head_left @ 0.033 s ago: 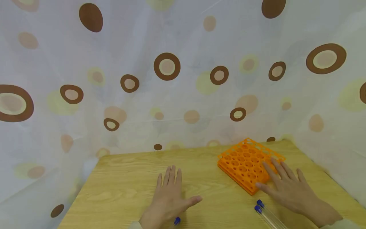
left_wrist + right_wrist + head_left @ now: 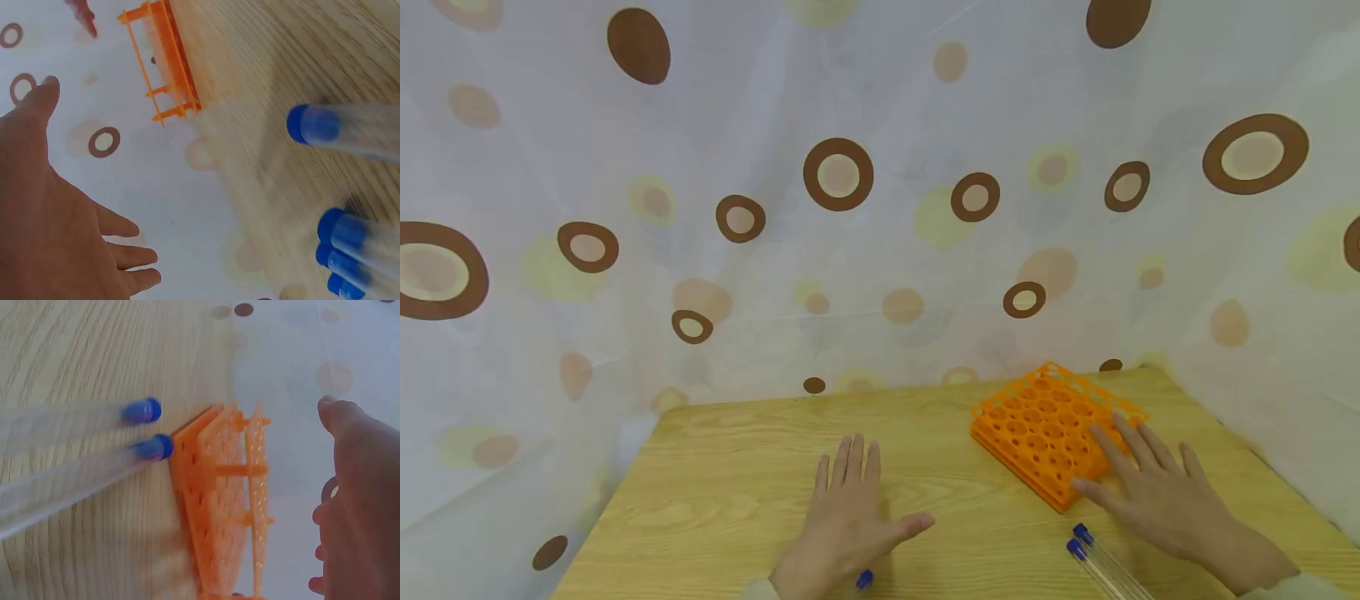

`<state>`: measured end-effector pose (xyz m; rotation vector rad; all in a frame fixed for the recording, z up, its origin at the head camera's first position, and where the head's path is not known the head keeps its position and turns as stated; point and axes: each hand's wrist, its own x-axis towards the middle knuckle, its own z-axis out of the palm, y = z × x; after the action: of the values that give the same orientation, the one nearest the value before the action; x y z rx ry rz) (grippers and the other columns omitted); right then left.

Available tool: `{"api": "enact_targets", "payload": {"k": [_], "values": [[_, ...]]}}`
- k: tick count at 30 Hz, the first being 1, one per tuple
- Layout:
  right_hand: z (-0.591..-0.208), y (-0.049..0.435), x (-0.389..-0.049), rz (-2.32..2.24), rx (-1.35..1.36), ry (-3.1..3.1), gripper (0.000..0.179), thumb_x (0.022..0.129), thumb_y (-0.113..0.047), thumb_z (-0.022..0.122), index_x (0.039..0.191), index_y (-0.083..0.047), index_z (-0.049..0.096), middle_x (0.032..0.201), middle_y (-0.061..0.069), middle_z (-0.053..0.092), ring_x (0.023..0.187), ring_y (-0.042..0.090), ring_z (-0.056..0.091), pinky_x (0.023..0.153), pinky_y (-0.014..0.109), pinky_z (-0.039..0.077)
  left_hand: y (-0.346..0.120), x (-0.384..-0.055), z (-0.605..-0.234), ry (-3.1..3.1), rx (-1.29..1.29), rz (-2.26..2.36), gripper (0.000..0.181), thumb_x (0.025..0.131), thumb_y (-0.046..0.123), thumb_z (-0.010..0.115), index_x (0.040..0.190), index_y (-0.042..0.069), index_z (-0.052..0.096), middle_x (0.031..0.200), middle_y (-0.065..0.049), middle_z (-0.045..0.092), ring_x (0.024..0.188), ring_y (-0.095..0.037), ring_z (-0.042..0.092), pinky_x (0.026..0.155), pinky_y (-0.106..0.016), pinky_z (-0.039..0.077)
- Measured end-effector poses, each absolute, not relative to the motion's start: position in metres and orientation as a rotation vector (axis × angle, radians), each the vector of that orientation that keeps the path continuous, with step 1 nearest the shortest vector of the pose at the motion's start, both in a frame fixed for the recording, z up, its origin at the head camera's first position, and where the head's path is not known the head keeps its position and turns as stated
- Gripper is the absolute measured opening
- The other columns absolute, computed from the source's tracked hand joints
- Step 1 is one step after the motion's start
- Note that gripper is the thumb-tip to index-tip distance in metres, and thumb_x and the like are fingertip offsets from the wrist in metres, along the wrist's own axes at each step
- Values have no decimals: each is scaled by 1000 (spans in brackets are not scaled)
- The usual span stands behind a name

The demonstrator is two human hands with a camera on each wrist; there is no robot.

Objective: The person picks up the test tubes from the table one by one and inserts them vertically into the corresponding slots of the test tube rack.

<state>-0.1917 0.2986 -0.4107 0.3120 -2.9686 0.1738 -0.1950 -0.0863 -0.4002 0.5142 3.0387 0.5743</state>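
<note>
My left hand [image 2: 844, 525] is over the left middle of the table with its fingers straight and thumb spread out, and it holds nothing. Below it peeks the blue cap [image 2: 865, 578] of a tube mostly out of the head view. The left wrist view has several clear tubes with blue caps [image 2: 302, 124] lying on the wood. My right hand [image 2: 1165, 504], also with spread fingers, covers the near right part of an orange tube rack [image 2: 1019, 455]; whether it touches cannot be told. Two blue-capped clear tubes [image 2: 81, 487] lie in front of the rack.
The wood-grain table [image 2: 715, 492] has a back edge against a hanging white sheet [image 2: 880, 100] with brown and beige dots. The sheet also runs along the left and right sides. The rack, a frame with rows of round holes, stands at the back right.
My left hand has shifted very slightly to the right. The right hand, the rack and the tubes look unmoved.
</note>
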Motion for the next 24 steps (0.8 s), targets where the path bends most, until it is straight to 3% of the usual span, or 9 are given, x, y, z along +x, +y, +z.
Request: {"api": "enact_targets", "payload": {"k": [6,11,14,17,21,24], "values": [[-416,317,-210,119,277,-2945,80,100,-60,40,153,-1,30,153,32,30,131,58,36,96,79,25,-54,-202,-400,3058,623,552,100,93,76,32,149,-7,33,155,-25,35,145,-40,33,115,-55,32],[-419,330,-227,186,253,-2878,67,105,-48,40,134,11,48,131,37,50,110,56,53,83,66,46,-29,-206,-400,3052,689,555,73,102,57,38,132,-8,51,128,-23,57,118,-35,57,98,-47,49],[-421,338,-233,161,261,-2845,56,106,-37,43,121,16,54,115,38,55,93,49,60,67,55,54,-12,-208,-402,3024,700,576,64,102,53,41,124,-5,57,114,-19,62,106,-31,61,89,-43,52],[-422,346,-237,142,251,-2839,46,106,-28,45,111,16,57,102,35,57,78,40,60,54,46,52,5,-209,-403,2985,704,625,55,102,50,44,116,0,60,104,-12,64,97,-25,62,84,-36,53],[-422,351,-247,194,213,-2867,40,106,-24,44,102,14,58,88,27,55,67,31,56,49,41,48,25,-211,-402,2916,658,708,46,102,47,47,111,4,61,96,-6,63,86,-17,62,74,-26,53],[-426,357,-255,29,298,-2861,29,101,-16,53,104,12,57,83,24,54,66,31,54,50,43,49,42,-214,-403,2884,580,728,46,101,47,50,111,3,61,98,-6,64,85,-15,63,71,-24,54]]}}
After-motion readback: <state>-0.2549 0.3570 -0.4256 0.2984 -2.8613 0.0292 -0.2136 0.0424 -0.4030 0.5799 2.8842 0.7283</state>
